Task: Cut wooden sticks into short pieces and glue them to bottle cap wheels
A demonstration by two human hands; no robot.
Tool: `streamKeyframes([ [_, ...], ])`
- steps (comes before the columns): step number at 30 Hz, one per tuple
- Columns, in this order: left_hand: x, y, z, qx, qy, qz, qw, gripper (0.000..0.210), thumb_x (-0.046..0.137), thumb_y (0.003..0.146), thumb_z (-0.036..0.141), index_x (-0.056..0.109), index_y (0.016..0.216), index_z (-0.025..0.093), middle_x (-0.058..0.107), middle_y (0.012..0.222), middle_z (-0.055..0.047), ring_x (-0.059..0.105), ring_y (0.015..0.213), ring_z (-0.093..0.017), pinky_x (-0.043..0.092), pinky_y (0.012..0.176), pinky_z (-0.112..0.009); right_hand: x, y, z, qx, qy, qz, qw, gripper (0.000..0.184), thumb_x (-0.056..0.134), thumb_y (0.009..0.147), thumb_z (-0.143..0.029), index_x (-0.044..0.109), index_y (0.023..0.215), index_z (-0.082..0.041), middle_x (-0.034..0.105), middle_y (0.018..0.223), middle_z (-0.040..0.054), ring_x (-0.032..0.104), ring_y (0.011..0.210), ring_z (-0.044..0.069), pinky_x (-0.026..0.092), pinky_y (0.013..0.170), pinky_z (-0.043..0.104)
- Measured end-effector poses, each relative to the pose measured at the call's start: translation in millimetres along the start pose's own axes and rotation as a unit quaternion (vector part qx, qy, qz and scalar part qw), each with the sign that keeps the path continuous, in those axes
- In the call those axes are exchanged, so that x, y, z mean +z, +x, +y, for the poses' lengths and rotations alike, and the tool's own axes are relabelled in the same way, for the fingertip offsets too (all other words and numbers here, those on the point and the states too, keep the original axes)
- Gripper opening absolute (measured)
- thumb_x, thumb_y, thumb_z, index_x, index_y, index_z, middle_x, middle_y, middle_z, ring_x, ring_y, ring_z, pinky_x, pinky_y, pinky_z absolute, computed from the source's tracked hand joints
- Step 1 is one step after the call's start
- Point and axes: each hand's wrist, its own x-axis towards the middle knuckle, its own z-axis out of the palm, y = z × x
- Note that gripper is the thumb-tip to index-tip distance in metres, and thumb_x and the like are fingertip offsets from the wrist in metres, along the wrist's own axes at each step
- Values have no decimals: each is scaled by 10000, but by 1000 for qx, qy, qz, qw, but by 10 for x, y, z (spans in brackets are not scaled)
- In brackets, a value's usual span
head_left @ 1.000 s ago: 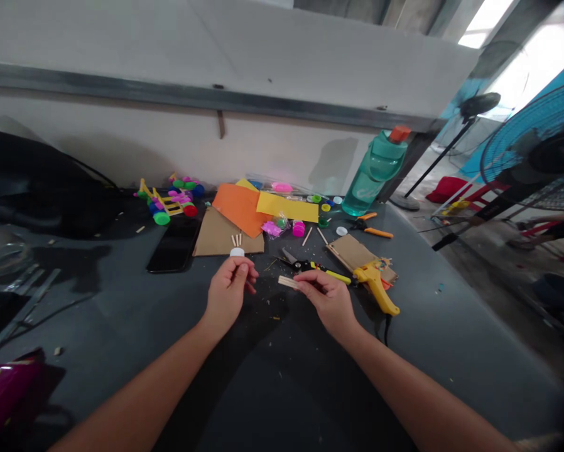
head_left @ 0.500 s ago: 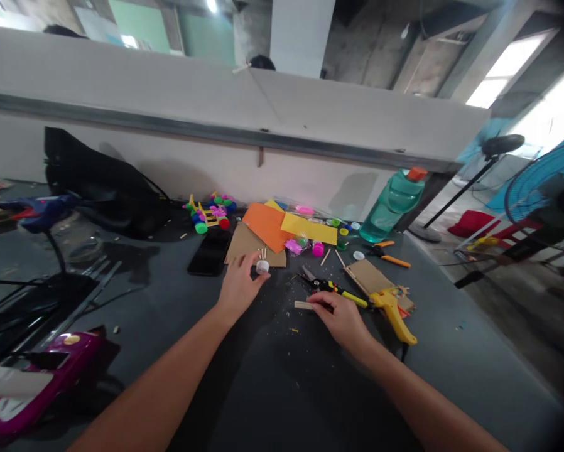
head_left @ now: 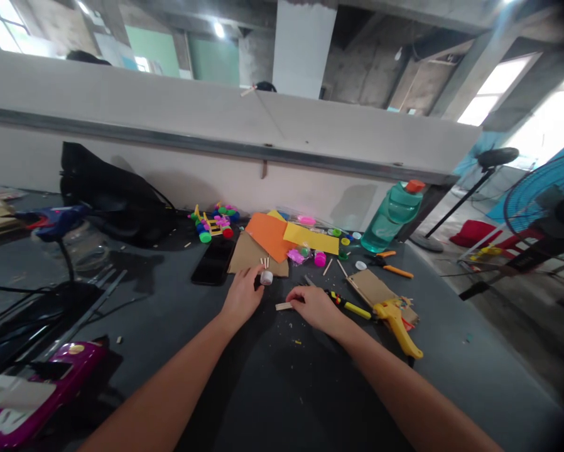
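My left hand is closed with thumb and fingers around the side of a small white bottle cap, just at the near edge of a brown cardboard piece. A few short wooden sticks lie on that cardboard beyond the fingertips. Between the thumb and fingers of my right hand is a short bundle of pale wooden sticks, low over the dark table. Black and yellow cutting pliers lie behind the right hand, their jaws partly hidden by it.
A yellow glue gun rests by a cardboard block at right, near orange-handled pliers and a green bottle. Coloured paper, a phone and a colourful toy model sit toward the back.
My right hand has moved left with the wooden sticks, closer to my left hand. The left hand stays at the white cap. The whole view has tilted up slightly.
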Motion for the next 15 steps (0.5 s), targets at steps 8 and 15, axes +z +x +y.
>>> streamKeyframes([
  [8, -137, -56, 250, 21, -85, 167, 982, 275, 421, 830, 123, 554, 1067, 166, 589, 1011, -81, 532, 988, -206, 425, 885, -364, -105, -85, -17, 40, 55, 144, 987, 270, 448, 834, -340, 621, 675, -206, 601, 607, 8, 559, 608, 162, 400, 603, 267],
  [15, -237, -73, 1013, 98, -241, 135, 956, 408, 338, 915, 269, 363, 1314, 187, 398, 1361, -105, 321, 1285, -227, 251, 1061, -427, 156, -374, -720, 20, 616, -24, 787, 496, 326, 847, -576, 549, 1137, -241, 636, 1039, 50, 569, 965, 199, 415, 864, 363],
])
